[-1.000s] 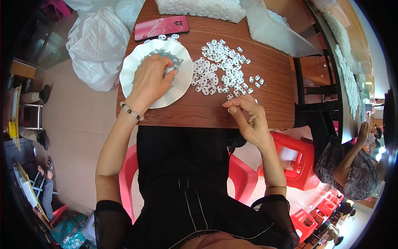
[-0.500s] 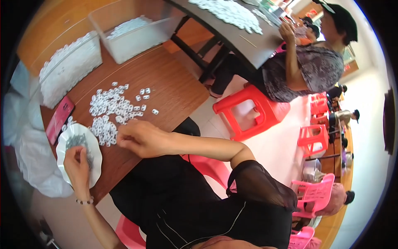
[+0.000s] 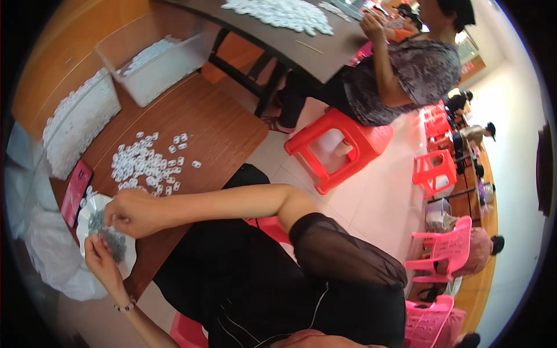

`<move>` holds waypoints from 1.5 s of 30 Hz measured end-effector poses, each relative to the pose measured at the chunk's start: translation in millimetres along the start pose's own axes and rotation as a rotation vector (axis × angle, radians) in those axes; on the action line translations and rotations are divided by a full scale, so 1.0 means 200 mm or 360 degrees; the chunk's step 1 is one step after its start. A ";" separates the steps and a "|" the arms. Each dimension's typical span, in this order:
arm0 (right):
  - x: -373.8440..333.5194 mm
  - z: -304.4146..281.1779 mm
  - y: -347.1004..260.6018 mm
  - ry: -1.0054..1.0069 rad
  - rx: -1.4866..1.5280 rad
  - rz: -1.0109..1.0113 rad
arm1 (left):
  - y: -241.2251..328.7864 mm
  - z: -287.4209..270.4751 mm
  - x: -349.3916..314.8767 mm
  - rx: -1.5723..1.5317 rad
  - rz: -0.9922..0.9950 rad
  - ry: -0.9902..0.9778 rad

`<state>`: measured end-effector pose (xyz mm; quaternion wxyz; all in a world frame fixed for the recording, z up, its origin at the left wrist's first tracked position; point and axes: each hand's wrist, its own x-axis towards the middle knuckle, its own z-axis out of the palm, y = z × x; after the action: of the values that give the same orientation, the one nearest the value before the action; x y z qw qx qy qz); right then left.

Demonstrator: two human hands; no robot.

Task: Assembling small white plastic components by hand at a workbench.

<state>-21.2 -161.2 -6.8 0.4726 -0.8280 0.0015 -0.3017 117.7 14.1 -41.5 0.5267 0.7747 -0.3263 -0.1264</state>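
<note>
A white scalloped plate (image 3: 131, 255) holds a heap of small grey metal-looking pieces (image 3: 115, 246), too fine to make out singly. Over the plate's near left side, my left hand (image 3: 104, 262) has thumb and fingers pinched together. My right hand (image 3: 138, 213) reaches in from the right, fingers curled and fingertips close above the grey heap, near my left fingertips. Whatever either pinch holds is too small to see. Just beyond my right hand lies a loose pile of small white plastic pieces with holes (image 3: 139, 165) on the brown table (image 3: 223, 124), partly covered by that hand.
Beside the plate lies a pink phone (image 3: 76, 188). Two clear bins (image 3: 154, 78) of white pieces stand at the table's far side. A co-worker (image 3: 400, 75) sits on a red stool (image 3: 339, 148) at a dark table (image 3: 296, 49). White plastic bags (image 3: 55, 255) hang at the left.
My right hand has moved left from the white pile to above the plate, near my left hand. My left hand has shifted slightly down, and the view has turned a little.
</note>
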 end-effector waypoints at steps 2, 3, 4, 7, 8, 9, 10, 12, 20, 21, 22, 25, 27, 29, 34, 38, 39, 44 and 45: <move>0.06 0.09 0.02 0.0078 0.0082 -0.0024 | 0.02 0.01 -0.02 -0.0077 0.0041 0.0010; 0.08 0.10 0.01 0.0091 0.0119 -0.0019 | 0.04 0.02 -0.02 -0.0131 0.0047 -0.0038; 0.09 0.10 0.01 0.0074 0.0170 0.0030 | 0.04 0.04 -0.02 -0.0147 0.0062 -0.0064; 0.09 0.14 -0.04 0.0049 0.0164 0.0058 | 0.05 0.04 -0.04 -0.0135 0.0148 -0.0092; 0.09 0.15 -0.05 0.0046 0.0171 0.0057 | 0.06 0.02 -0.05 -0.0171 0.0132 -0.0087; 0.09 0.15 -0.04 0.0061 0.0118 0.0076 | 0.07 0.03 -0.05 -0.0220 0.0122 -0.0096; 0.08 0.15 -0.04 0.0073 0.0069 0.0094 | 0.09 0.04 -0.06 -0.0226 0.0121 -0.0103; 0.08 0.15 -0.01 0.0107 0.0056 0.0132 | 0.12 0.06 -0.07 -0.0155 0.0084 0.0045; 0.12 0.26 0.00 0.0035 0.0062 -0.0041 | 0.09 -0.02 -0.11 -0.0541 -0.0415 0.0184; 0.11 0.23 0.04 0.0052 0.0009 -0.0083 | 0.06 0.01 -0.09 -0.0626 -0.0290 0.0047; 0.11 0.22 0.03 0.0061 0.0038 -0.0081 | 0.10 0.03 -0.09 -0.0630 -0.0318 0.0102; 0.09 0.16 0.02 0.0061 0.0119 -0.0085 | 0.26 0.09 -0.12 -0.0669 -0.0319 0.0161; 0.07 0.14 -0.02 0.0013 0.0049 -0.0096 | 0.28 0.08 -0.15 -0.0707 -0.0250 0.0110; 0.07 0.13 -0.06 -0.0078 0.0097 -0.0022 | 0.27 0.09 -0.17 -0.0745 -0.0137 0.0165; 0.05 0.14 -0.06 -0.0125 0.0196 0.0052 | 0.28 0.09 -0.19 -0.0696 -0.0050 0.0246; 0.05 0.14 -0.05 -0.0145 0.0180 0.0078 | 0.27 0.11 -0.18 -0.0697 -0.0059 0.0254; 0.06 0.14 -0.05 -0.0151 0.0188 0.0089 | 0.27 0.11 -0.18 -0.0699 -0.0064 0.0259; 0.06 0.14 -0.04 -0.0161 0.0188 0.0076 | 0.26 0.12 -0.17 -0.0562 -0.0015 0.0305; 0.06 0.14 -0.04 -0.0165 0.0188 0.0077 | 0.26 0.12 -0.17 -0.0563 -0.0018 0.0308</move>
<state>0.5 -139.3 -4.8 0.5272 -0.8130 -0.0210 -0.2464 59.2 6.4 -9.7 0.6829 0.6804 -0.2425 -0.1095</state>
